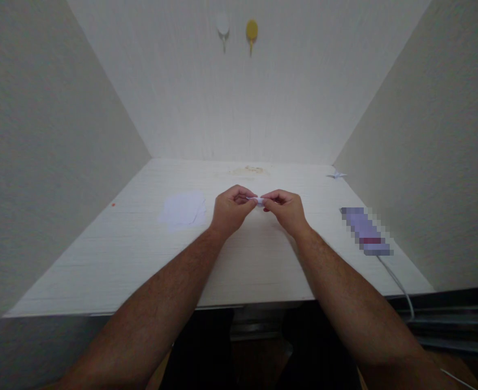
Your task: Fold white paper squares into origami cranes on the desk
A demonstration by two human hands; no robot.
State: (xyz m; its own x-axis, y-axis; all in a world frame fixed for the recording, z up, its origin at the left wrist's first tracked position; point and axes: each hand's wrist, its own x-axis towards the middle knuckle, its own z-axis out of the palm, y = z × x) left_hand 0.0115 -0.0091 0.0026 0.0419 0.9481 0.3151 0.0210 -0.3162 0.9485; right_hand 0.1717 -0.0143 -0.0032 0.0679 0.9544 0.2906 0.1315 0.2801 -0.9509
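Note:
Between my two hands is a small piece of folded white paper [259, 201], held above the middle of the table. My left hand [232, 208] pinches its left end between thumb and fingers. The right end is pinched the same way by my right hand [286, 208]. Most of the paper is covered by my fingertips, so its full shape is hidden. A small red spot shows under my right fingers, too small to name. Several white paper sheets [182, 210] lie to the left of my left hand.
On the white table [255, 265], a small folded paper figure with pointed ends [336, 175] stands at the back right. A blurred-out phone-like device [362, 230] with a white cable [399, 284] lies at right. Walls enclose three sides; white [223, 26] and yellow [251, 30] hooks hang behind.

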